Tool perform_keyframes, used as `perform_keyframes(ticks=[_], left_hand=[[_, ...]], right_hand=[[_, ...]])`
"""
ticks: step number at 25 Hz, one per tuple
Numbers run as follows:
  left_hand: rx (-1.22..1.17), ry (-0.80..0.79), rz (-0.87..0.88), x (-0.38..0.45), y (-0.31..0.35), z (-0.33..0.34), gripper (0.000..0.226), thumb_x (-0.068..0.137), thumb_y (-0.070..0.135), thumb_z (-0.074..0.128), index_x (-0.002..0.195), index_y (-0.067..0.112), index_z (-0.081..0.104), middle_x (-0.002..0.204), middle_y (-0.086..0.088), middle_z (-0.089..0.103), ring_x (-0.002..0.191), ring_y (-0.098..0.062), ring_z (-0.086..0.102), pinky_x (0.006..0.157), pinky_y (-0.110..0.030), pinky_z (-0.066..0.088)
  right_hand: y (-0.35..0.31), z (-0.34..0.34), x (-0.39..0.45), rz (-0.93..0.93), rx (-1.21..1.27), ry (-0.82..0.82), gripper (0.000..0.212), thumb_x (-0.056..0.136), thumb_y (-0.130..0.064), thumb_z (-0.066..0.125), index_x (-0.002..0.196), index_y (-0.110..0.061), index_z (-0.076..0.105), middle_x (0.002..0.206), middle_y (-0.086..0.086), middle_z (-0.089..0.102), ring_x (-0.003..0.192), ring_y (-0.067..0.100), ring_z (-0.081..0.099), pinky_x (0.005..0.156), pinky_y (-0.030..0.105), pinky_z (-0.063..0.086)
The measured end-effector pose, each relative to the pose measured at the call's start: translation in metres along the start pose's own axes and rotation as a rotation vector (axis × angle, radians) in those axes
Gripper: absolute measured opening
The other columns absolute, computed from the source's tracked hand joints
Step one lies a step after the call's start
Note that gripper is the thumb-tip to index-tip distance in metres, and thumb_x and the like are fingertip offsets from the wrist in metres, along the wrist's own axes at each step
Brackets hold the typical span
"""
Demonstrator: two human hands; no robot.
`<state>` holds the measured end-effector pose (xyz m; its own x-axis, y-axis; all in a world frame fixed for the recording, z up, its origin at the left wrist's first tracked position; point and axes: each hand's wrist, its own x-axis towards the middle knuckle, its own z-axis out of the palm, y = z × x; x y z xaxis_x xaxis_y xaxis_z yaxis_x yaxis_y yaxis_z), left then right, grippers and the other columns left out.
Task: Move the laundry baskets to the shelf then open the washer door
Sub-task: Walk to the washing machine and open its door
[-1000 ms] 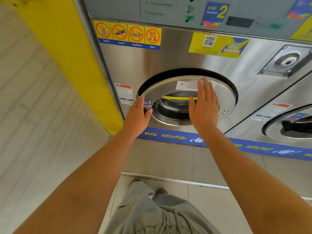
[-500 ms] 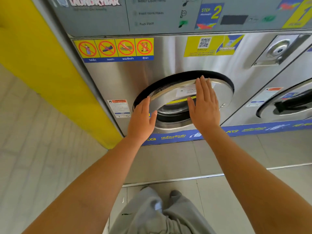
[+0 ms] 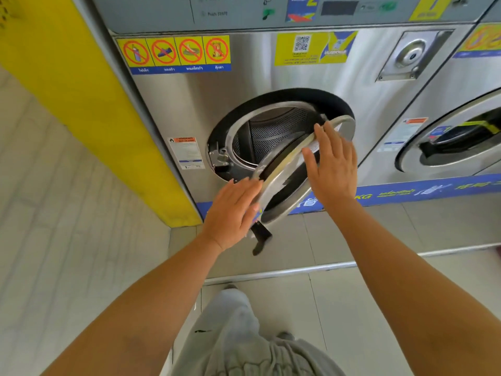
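Observation:
The steel washer (image 3: 189, 109) fills the view in front of me. Its round washer door (image 3: 282, 204) stands partly swung out, hinged on the right, and the perforated drum (image 3: 271, 131) shows behind it. My left hand (image 3: 233, 213) grips the door's free left edge just above the black handle (image 3: 260, 237). Fingers spread, my right hand (image 3: 333, 169) lies flat on the door's outer face near its upper rim. No laundry basket or shelf is in view.
A second washer (image 3: 461, 147) with its door closed stands to the right. A yellow panel (image 3: 81, 104) borders the washer on the left. A metal strip (image 3: 298, 270) edges the raised tiled base. My legs in grey trousers (image 3: 238, 335) are below.
The door has gone from closed to partly swung out toward me and to the right, exposing the drum and latch. Both hands moved along with it.

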<state>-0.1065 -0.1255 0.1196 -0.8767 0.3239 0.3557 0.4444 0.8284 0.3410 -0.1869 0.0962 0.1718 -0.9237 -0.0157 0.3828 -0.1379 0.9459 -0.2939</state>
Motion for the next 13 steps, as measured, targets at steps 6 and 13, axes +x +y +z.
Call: perform_keyframes(ticks=[6,13], left_hand=[[0.017,-0.183,-0.053,-0.004,0.058,0.024,0.052,0.102,0.034,0.028,0.152,0.018,0.027,0.159,-0.001,0.026,0.148,-0.021,0.023,0.121,-0.041,0.019],[0.208,-0.319,0.052,0.065,0.133,0.058,0.057,0.102,0.039,0.024,0.155,0.021,0.009,0.164,0.001,0.004,0.151,-0.020,0.005,0.122,-0.043,0.008]], right_hand=[[0.044,-0.034,-0.046,0.068,0.140,-0.058,0.069,0.093,-0.059,0.034,0.152,-0.025,0.022,0.160,-0.004,0.022,0.146,0.019,0.021,0.119,0.043,0.018],[0.099,-0.065,-0.102,0.062,0.168,0.000,0.054,0.102,-0.040,0.033,0.152,-0.024,0.025,0.158,-0.002,0.026,0.144,0.015,0.026,0.118,0.039,0.023]])
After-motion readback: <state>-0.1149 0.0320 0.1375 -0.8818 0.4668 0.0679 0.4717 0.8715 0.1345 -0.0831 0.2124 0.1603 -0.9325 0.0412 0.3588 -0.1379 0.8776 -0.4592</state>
